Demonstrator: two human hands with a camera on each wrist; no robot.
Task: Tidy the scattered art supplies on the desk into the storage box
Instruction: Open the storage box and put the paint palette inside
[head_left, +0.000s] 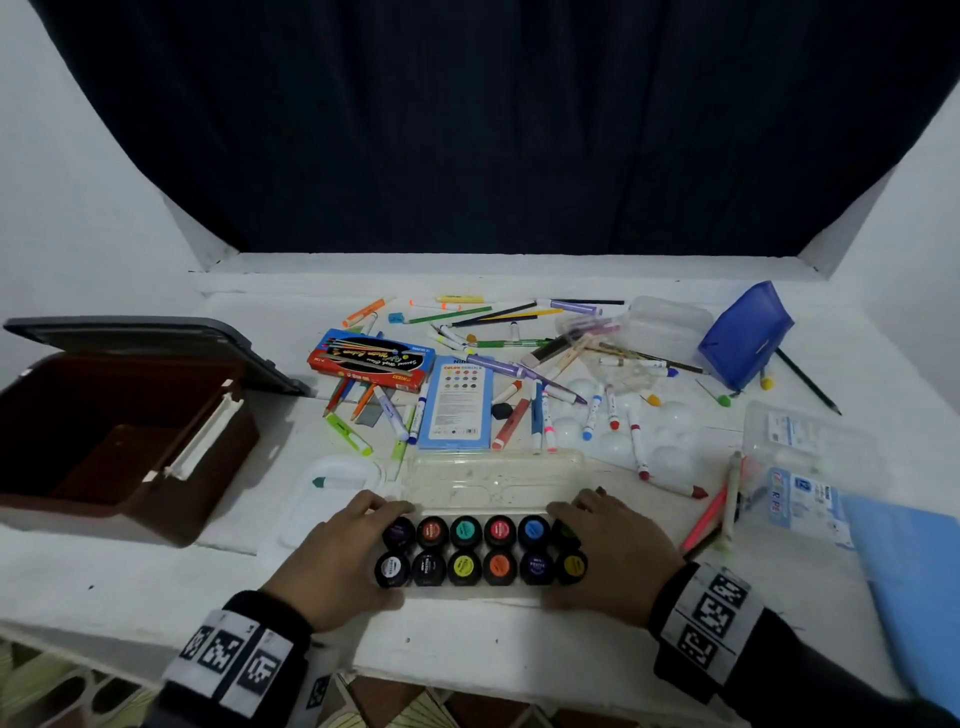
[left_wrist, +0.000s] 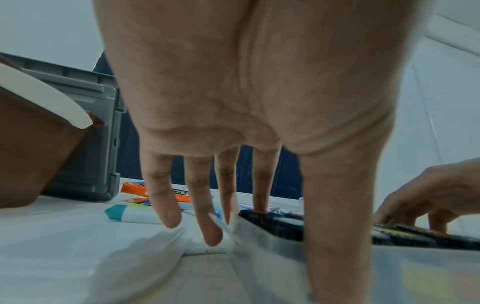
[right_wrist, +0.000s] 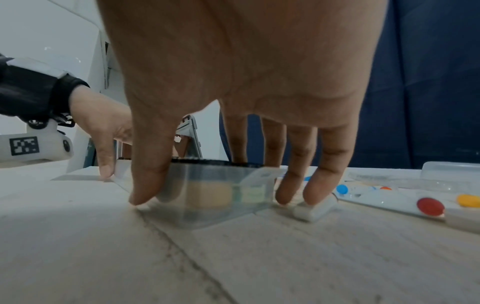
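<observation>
A clear plastic case of paint pots lies near the desk's front edge, its clear lid folded open behind it. My left hand holds the case's left end, thumb on the near wall and fingers reaching past the far side. My right hand holds the right end the same way, thumb at the near corner of the case. The brown storage box stands open at the left with its grey lid tipped back; it shows in the left wrist view as well.
Markers and pencils lie scattered across the middle of the desk, with a red brush box and a blue pencil box. A blue pouch, clear containers and a blue folder are at the right. A teal-capped marker lies left of the case.
</observation>
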